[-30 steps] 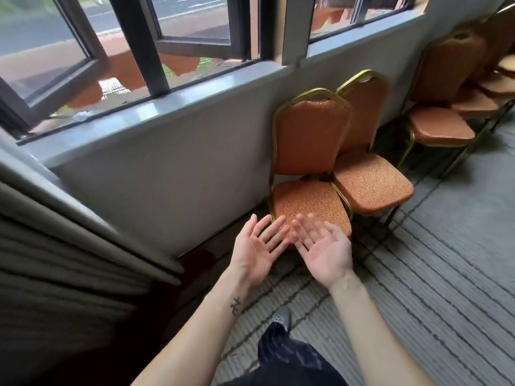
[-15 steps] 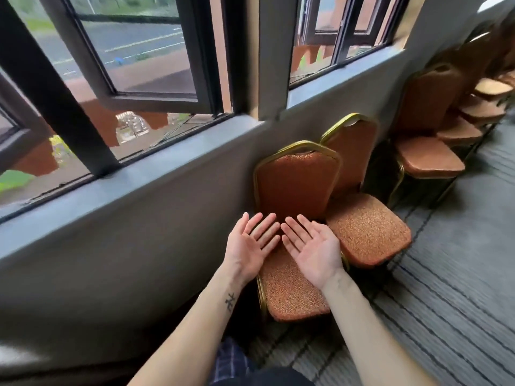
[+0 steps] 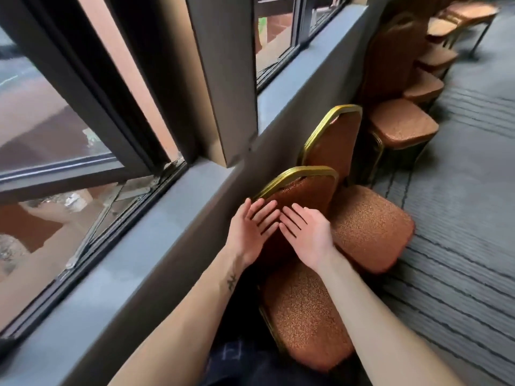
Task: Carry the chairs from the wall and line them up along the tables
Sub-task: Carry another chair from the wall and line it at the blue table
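A row of orange padded chairs with gold metal frames stands against the grey wall under the windows. The nearest chair (image 3: 303, 310) is right below me, its backrest toward the wall. A second chair (image 3: 367, 227) stands just behind it to the right. My left hand (image 3: 250, 229) and my right hand (image 3: 306, 235) are held side by side, palms up and fingers straight, in front of the nearest chair's backrest. Neither hand holds anything. Whether the fingertips touch the backrest is unclear.
A wide grey window sill (image 3: 156, 232) and dark window frames run along the left. More orange chairs (image 3: 401, 123) continue along the wall toward the far right. Grey striped carpet (image 3: 459, 246) covers the floor on the right.
I have come closer to the wall, and the nearest chair is now right beneath me. Both hands have stayed open, palms up, and now sit in front of its backrest.
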Demonstrator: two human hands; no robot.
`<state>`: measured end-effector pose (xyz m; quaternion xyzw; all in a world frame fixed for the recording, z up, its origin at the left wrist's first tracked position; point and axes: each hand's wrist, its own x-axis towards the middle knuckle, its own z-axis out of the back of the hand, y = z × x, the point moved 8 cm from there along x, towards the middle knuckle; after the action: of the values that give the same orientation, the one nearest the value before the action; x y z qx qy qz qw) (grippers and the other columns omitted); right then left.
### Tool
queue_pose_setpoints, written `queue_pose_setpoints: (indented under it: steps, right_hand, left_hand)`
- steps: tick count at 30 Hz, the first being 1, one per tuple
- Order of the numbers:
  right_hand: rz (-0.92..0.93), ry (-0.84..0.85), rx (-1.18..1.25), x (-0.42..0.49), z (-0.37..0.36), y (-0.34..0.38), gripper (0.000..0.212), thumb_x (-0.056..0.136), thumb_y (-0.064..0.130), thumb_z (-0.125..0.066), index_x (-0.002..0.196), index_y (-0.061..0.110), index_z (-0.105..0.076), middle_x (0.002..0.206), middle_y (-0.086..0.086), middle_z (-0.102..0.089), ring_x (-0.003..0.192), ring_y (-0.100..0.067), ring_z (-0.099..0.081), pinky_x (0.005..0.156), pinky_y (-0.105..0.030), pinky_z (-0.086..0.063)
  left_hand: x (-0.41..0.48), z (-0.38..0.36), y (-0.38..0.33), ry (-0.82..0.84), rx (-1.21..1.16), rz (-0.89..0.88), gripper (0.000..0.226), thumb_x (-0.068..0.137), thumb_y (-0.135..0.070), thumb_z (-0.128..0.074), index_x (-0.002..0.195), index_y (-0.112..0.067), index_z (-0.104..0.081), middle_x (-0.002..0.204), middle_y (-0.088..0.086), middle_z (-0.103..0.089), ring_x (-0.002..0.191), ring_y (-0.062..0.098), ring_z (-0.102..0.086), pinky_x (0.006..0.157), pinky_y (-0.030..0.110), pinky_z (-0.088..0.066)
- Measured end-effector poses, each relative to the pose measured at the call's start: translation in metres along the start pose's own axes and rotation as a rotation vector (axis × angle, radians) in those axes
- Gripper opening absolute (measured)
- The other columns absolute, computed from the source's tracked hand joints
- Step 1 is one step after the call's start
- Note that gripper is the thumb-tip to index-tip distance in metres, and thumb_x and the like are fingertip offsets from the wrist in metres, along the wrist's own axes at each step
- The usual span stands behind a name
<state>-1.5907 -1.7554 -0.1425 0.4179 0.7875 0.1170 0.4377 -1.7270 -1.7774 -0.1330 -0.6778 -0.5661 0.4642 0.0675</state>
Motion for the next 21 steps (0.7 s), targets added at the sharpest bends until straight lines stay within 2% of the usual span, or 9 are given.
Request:
queue_pose_setpoints:
  steps: [7,10,13,18,21]
  right_hand:
    - [0.012,-0.067,0.092,0.065,-0.018,0.022,0.046,0.111,0.031,-0.031,0.146,0.008,-0.050,0.133,-0.010,-0.065,0.116,-0.023,-0.062,0.100,-0.039,-0.049]
    - [0.024,-0.101,0.084,0.085,-0.017,0.025,0.045,0.111,0.031,-0.032,0.146,0.009,-0.050,0.129,-0.007,-0.065,0.114,-0.020,-0.062,0.103,-0.040,-0.047]
    - [0.012,-0.144,0.095,0.103,-0.014,0.024,0.048,0.110,0.031,-0.032,0.150,0.007,-0.046,0.140,-0.010,-0.060,0.118,-0.021,-0.059,0.103,-0.039,-0.046]
    - [-0.019,-0.170,0.103,0.122,-0.018,0.021,0.054,0.109,0.033,-0.033,0.155,0.005,-0.037,0.157,-0.012,-0.045,0.145,-0.028,-0.041,0.108,-0.040,-0.039]
    - [-0.010,-0.173,0.054,0.130,-0.021,0.020,0.054,0.108,0.035,-0.034,0.154,0.007,-0.041,0.154,-0.012,-0.048,0.143,-0.026,-0.044,0.111,-0.040,-0.037]
  left_hand:
    - [0.069,-0.010,-0.029,0.001,0.054,0.114,0.052,0.106,-0.047,-0.042,0.147,-0.014,-0.048,0.134,0.010,-0.068,0.126,0.030,-0.063,0.115,0.047,-0.043]
    - [0.087,-0.008,-0.030,-0.010,0.086,0.140,0.050,0.107,-0.046,-0.042,0.145,-0.015,-0.049,0.134,0.009,-0.068,0.125,0.030,-0.064,0.112,0.047,-0.045]
    - [0.101,-0.005,-0.033,-0.032,0.090,0.159,0.047,0.107,-0.044,-0.042,0.143,-0.015,-0.053,0.133,0.009,-0.069,0.124,0.031,-0.064,0.108,0.046,-0.048]
    - [0.116,-0.001,-0.033,-0.052,0.080,0.224,0.046,0.107,-0.042,-0.041,0.144,-0.016,-0.053,0.132,0.008,-0.070,0.124,0.031,-0.064,0.100,0.044,-0.051]
    - [0.119,0.003,-0.034,-0.064,0.077,0.249,0.044,0.109,-0.041,-0.038,0.143,-0.017,-0.053,0.130,0.006,-0.071,0.123,0.030,-0.065,0.095,0.042,-0.052]
